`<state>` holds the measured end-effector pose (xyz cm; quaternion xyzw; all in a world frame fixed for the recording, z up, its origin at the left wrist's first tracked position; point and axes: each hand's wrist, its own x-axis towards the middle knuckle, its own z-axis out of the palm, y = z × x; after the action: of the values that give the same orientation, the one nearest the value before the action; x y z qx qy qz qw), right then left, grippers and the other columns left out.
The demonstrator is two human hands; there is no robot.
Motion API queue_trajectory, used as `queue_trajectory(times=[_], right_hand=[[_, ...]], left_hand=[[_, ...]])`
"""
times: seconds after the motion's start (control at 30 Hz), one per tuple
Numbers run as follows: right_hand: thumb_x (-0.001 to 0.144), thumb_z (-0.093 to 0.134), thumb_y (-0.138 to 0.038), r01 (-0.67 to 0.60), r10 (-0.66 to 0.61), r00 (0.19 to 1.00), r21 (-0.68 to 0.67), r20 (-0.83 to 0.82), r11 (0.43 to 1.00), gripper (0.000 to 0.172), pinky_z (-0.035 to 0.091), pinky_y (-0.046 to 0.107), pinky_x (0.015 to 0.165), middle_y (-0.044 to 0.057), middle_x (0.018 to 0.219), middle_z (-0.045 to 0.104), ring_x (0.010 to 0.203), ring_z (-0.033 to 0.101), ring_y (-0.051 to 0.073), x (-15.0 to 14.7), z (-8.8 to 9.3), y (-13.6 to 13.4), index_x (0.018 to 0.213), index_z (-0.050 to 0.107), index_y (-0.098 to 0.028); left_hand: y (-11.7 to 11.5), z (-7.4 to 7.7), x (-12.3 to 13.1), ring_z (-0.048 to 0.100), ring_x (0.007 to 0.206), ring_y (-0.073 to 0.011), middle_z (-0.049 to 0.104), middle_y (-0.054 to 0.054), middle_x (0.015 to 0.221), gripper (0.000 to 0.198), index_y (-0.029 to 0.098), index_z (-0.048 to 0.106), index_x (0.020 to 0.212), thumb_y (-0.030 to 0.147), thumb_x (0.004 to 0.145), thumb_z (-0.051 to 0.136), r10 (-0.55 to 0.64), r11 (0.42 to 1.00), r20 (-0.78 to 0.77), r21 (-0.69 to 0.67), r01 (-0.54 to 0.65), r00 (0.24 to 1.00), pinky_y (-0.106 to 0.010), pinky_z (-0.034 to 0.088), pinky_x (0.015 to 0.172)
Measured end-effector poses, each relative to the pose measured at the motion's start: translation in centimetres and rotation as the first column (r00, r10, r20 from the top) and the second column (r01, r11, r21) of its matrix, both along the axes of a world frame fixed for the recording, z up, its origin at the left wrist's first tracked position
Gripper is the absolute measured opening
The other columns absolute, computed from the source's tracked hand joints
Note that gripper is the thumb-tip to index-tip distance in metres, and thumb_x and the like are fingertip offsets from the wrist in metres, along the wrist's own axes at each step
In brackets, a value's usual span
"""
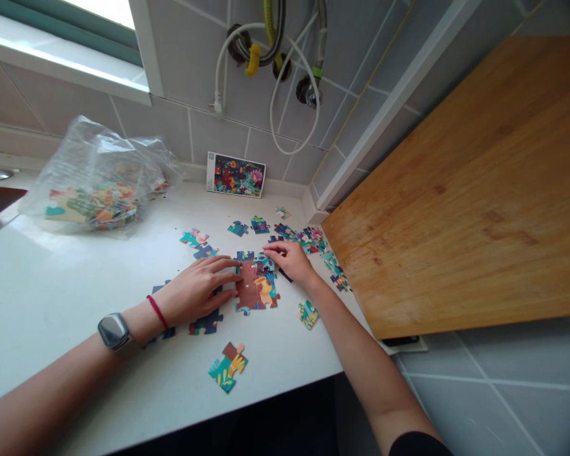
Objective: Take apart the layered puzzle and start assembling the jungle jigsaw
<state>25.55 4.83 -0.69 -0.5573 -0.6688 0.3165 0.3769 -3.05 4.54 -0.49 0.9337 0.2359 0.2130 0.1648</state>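
Note:
A joined block of puzzle pieces (247, 292), mostly brown with a yellow-orange figure, lies on the white counter (137, 392). My left hand (202, 285) rests flat with its fingers stretched, their tips touching the block's left edge. Under and beside that hand lie dark puzzle pieces (207, 324), partly covered. My right hand (292, 261) pinches a blue-teal puzzle piece (265, 262) between thumb and fingers at the block's upper right. Whether this piece is seated in the block I cannot tell. Nearest the front edge is a loose teal and yellow piece (228, 367); another yellow-green piece (308, 314) sits below my right wrist.
A picture card (236, 175) leans on the tiled wall. More puzzle pieces (311, 239) cluster along a wooden board (475, 190) at right. A clear plastic bag (99, 183) of pieces stands back left. Hoses and a white cable (272, 114) hang above.

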Motion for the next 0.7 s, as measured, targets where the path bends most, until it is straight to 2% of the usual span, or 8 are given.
queue_trajectory(times=[0.1,0.23,0.5,0.7], right_hand=[[0.090,0.071,-0.027,-0.041,0.031,0.993,0.083,0.112,0.996,0.013,0.056,0.031,0.082,0.006,0.098,0.081,0.090,0.074,0.020,-1.4,0.0,0.3,0.095,0.082,-0.023],[0.091,0.070,-0.022,-0.044,0.012,0.983,0.167,0.185,0.985,0.012,0.055,0.031,0.083,0.005,0.095,0.079,0.087,0.071,0.019,-1.4,0.0,0.4,0.095,0.081,-0.023],[0.090,0.070,-0.022,0.067,-0.094,0.989,0.221,0.112,0.973,0.010,0.055,0.031,0.081,0.005,0.091,0.077,0.086,0.071,0.020,-1.5,-0.4,0.3,0.089,0.079,-0.021],[0.089,0.070,-0.022,0.089,-0.122,0.981,0.215,0.149,0.973,0.009,0.055,0.032,0.083,0.005,0.089,0.077,0.086,0.070,0.020,-1.7,-0.4,0.3,0.086,0.078,-0.023]], left_hand=[[0.0,-0.1,0.0,0.062,0.126,-0.0317,0.067,-0.011,0.136,0.030,0.027,0.075,0.120,0.041,0.102,0.055,0.000,1.000,0.003,0.009,0.000,1.000,-0.053,0.054,0.104],[0.0,-0.2,-0.1,0.062,0.126,-0.0323,0.067,-0.011,0.137,0.030,0.028,0.075,0.120,0.042,0.102,0.056,0.004,1.000,0.009,0.006,-0.004,1.000,-0.054,0.053,0.104],[0.0,-0.1,-0.1,0.062,0.126,-0.0324,0.066,-0.011,0.137,0.031,0.027,0.074,0.120,0.043,0.103,0.053,0.003,0.999,-0.024,0.038,-0.002,1.000,-0.053,0.055,0.103],[0.0,0.0,0.0,0.062,0.124,-0.0313,0.067,-0.010,0.136,0.029,0.028,0.074,0.119,0.041,0.101,0.056,0.001,1.000,0.005,0.020,-0.001,1.000,-0.052,0.054,0.103]])
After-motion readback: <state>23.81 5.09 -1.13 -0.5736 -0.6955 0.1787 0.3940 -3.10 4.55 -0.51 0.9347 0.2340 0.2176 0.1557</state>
